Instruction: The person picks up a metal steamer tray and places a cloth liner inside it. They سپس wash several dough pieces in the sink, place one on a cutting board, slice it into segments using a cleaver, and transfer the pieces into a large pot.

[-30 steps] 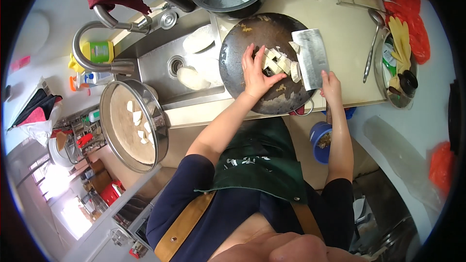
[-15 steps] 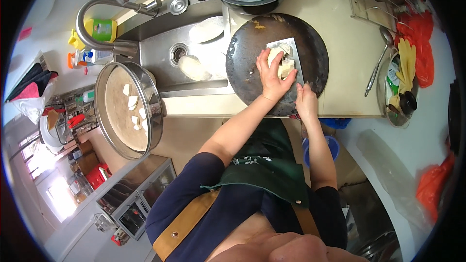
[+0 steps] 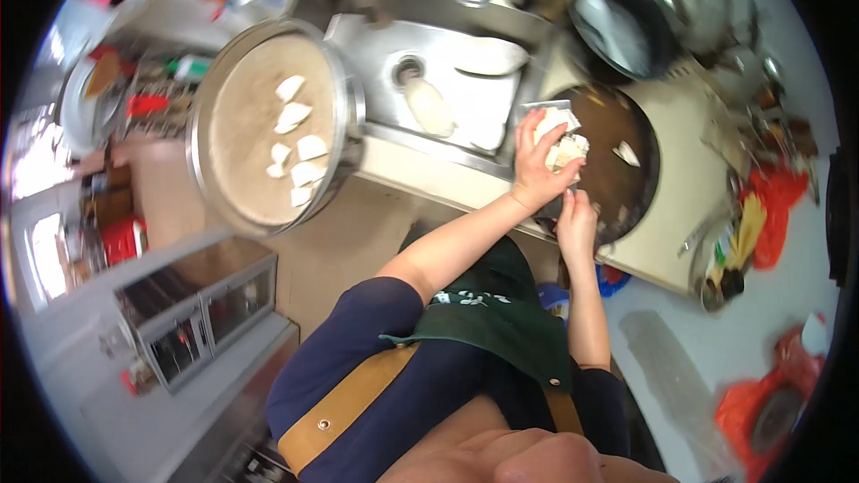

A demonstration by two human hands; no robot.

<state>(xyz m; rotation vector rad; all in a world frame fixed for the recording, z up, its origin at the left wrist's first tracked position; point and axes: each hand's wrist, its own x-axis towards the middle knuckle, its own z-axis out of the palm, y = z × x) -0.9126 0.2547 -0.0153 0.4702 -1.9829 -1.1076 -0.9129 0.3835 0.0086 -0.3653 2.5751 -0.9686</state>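
Board, chunks against left hand

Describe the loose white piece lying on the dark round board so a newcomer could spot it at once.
Start at the steel sink, then go right to the large dark round board. On it, to the right of the left hand, lies a small white piece. Unlike the clustered white pieces at that hand, it sits alone on the dark surface.

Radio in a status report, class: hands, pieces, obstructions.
Right hand gripping cleaver; left hand cupped around white chunks on its blade. One loose piece on round board. Nothing visibly blocking hands.
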